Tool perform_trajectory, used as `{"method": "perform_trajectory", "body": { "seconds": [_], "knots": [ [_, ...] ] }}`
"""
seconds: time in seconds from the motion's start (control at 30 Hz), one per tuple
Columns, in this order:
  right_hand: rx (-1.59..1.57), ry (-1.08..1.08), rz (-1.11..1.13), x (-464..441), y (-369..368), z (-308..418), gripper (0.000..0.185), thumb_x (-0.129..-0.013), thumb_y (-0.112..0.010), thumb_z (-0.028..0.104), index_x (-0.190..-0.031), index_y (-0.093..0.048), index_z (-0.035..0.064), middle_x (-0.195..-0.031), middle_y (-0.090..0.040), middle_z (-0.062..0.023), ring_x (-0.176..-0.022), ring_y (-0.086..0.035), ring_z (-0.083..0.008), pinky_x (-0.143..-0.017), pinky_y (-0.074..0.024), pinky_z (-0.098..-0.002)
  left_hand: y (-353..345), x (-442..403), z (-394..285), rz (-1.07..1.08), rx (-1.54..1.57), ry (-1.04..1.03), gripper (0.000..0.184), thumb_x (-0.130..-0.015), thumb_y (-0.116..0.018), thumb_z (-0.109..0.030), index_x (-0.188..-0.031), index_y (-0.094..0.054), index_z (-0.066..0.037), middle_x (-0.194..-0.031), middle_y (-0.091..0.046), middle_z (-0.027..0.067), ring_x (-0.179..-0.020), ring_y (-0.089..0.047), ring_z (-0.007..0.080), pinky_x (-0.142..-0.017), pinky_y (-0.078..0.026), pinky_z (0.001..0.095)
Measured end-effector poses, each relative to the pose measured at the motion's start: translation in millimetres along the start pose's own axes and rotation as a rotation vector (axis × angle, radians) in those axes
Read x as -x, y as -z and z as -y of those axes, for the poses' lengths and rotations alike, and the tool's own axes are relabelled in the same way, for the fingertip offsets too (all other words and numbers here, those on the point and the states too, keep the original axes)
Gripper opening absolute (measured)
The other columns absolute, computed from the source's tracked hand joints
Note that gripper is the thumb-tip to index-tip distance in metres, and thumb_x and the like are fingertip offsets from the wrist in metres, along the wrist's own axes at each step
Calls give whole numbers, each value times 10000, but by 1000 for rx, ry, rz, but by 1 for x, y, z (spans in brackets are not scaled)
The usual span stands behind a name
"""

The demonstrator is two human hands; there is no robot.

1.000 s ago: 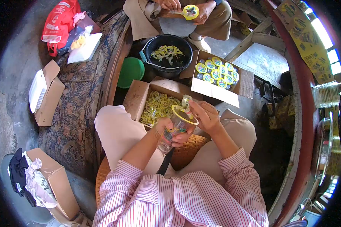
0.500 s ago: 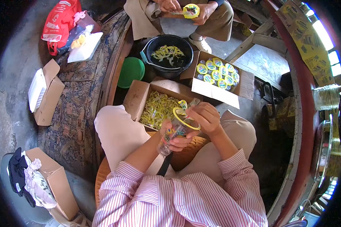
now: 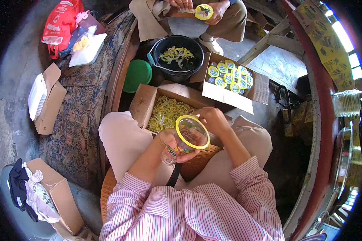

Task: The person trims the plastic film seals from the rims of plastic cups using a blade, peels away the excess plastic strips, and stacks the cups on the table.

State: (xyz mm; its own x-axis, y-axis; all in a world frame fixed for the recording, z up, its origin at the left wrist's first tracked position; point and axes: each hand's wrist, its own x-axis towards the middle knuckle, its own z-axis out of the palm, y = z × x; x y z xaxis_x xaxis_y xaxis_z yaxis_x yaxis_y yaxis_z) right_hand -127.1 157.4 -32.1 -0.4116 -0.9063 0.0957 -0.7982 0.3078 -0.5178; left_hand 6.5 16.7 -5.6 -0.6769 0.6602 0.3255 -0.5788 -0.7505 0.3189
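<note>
A clear plastic cup [image 3: 185, 136] with a yellow rim and printed sides is tilted above my lap, its mouth facing up toward the camera. Wrapped around its lower side is my left hand [image 3: 171, 143]. My right hand [image 3: 213, 119] has its fingers bent together at the far right part of the rim; whatever they pinch is too small to make out. Just beyond the cup, a cardboard box [image 3: 144, 105] holds a heap of yellow and clear plastic strips [image 3: 168, 113].
A black bucket [image 3: 156, 51] with strips inside and a green lid [image 3: 137, 76] are beyond the box. A carton [image 3: 228, 98] of yellow-topped cups is at the right. Across from me, a person's hands [image 3: 217, 13] hold another yellow-rimmed cup. A wooden frame [image 3: 315, 120] runs along the right.
The yellow-and-clear strip at the cup's rim is no longer visible there. The cup has turned so its mouth faces the camera more, and my right hand has shifted slightly at the rim.
</note>
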Motion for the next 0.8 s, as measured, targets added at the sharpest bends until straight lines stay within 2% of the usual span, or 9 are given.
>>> {"method": "perform_trajectory", "body": {
  "seconds": [0.07,0.17,0.27,0.43,0.57,0.6,0.7,0.73,0.8],
  "knots": [
    [53,-101,189,-1,-14,-5,384,-652,-544,-22,-1011,-615,94,-917,-625,-132,-838,-605,-297,-714,-496,-384,-3,-1,-4,-7,-63,-14,644,-599,-733,-264,-1027,-423,103,-667,-536,146,-512,-530,170,-410,-413,240],
    [148,-128,303,-4,-23,-7,442,-646,-560,-19,-1076,-579,82,-898,-630,-120,-840,-608,-293,-715,-498,-375,-9,-1,-9,15,-94,-40,664,-622,-748,-241,-1079,-410,102,-671,-546,149,-517,-536,171,-401,-402,248],
    [137,-137,257,-3,-27,-6,316,-726,-580,183,-1028,-592,91,-891,-626,-156,-841,-602,-314,-696,-486,-403,-11,2,-12,30,-157,-23,687,-620,-754,-245,-1092,-401,107,-675,-552,145,-528,-538,167,-404,-407,246],
    [121,-30,193,4,-39,-21,402,-708,-592,150,-1103,-553,85,-1119,-540,-163,-873,-596,-319,-756,-489,-390,-12,5,-22,1,-328,17,671,-573,-770,-254,-1057,-433,65,-796,-559,161,-618,-559,173,-516,-458,260],
    [-25,-130,134,2,-15,-11,602,-557,-579,-66,-1146,-526,48,-1214,-473,-151,-946,-567,-325,-834,-473,-372,-17,14,-33,-107,-355,-265,696,-630,-712,-287,-1169,-395,18,-938,-538,165,-758,-569,205,-610,-471,306],
    [-45,-29,43,-1,-11,-15,611,-547,-597,-58,-1146,-528,43,-1156,-525,-157,-835,-616,-289,-776,-501,-338,-14,15,-39,-122,-370,-344,692,-645,-689,-289,-1194,-383,0,-976,-530,164,-796,-569,215,-637,-473,315],
    [-549,-328,72,1,2,-17,618,-551,-627,-50,-1153,-524,41,-1050,-589,-149,-695,-627,-201,-681,-519,-290,-14,18,-47,-345,-423,-626,673,-670,-632,-282,-1235,-370,-27,-1068,-510,155,-906,-543,235,-712,-477,339],
    [-584,-276,-20,3,0,-21,599,-578,-669,-24,-1155,-520,27,-928,-625,-107,-624,-593,-113,-596,-505,-237,-14,19,-48,-450,-440,-727,666,-675,-615,-278,-1242,-369,-32,-1095,-504,151,-942,-531,239,-737,-477,346],
    [-734,-338,-39,1,-1,-26,571,-604,-685,-16,-1150,-521,18,-948,-617,-102,-646,-591,-113,-603,-501,-237,-12,22,-50,-608,-539,-808,647,-673,-604,-253,-1241,-369,-51,-1141,-480,148,-1035,-495,251,-774,-476,363]
  ]
}}
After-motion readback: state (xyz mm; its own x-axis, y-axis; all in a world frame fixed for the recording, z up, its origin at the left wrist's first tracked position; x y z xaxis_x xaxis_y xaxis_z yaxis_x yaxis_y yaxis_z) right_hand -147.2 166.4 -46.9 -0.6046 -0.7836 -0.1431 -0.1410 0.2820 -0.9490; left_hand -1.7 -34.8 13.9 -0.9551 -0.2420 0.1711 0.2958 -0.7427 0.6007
